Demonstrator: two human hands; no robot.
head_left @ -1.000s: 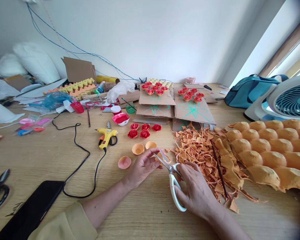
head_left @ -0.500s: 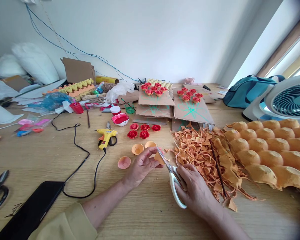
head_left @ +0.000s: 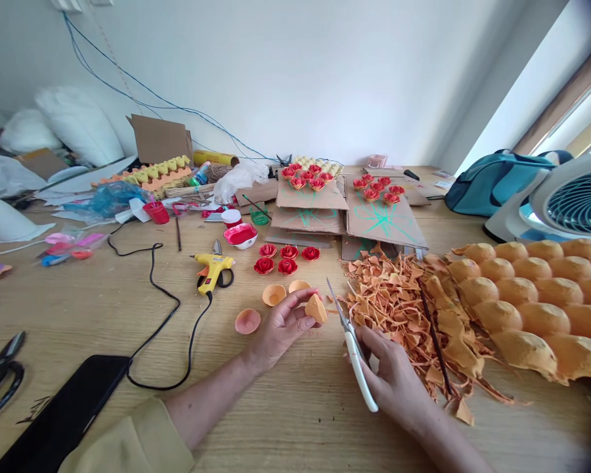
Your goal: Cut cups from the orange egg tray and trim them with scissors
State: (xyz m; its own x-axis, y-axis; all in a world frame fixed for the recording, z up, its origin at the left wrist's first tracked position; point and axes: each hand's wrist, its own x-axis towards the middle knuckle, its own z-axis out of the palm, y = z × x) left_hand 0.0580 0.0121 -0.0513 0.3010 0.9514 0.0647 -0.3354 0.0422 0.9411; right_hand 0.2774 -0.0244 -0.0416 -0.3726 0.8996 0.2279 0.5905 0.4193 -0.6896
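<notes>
My left hand [head_left: 280,328] pinches a small orange egg-carton cup [head_left: 316,309] just above the wooden table [head_left: 103,309]. My right hand [head_left: 394,381] grips white-handled scissors [head_left: 353,348], blades closed and pointing away, a little right of the cup and apart from it. Three trimmed orange cups [head_left: 273,295] lie just beyond my left hand. A heap of orange cardboard scraps [head_left: 398,302] lies right of the scissors.
An orange egg tray [head_left: 532,295] fills the right side. Red paper roses [head_left: 285,257], a yellow glue gun [head_left: 211,269] with black cord, a paint bowl [head_left: 240,234], cardboard sheets [head_left: 384,220], a fan [head_left: 571,200], a phone [head_left: 59,420] and black scissors [head_left: 0,371] lie around.
The scissors have come away from the cup and closed, moving right. My left hand has turned the cup so its pointed outside shows.
</notes>
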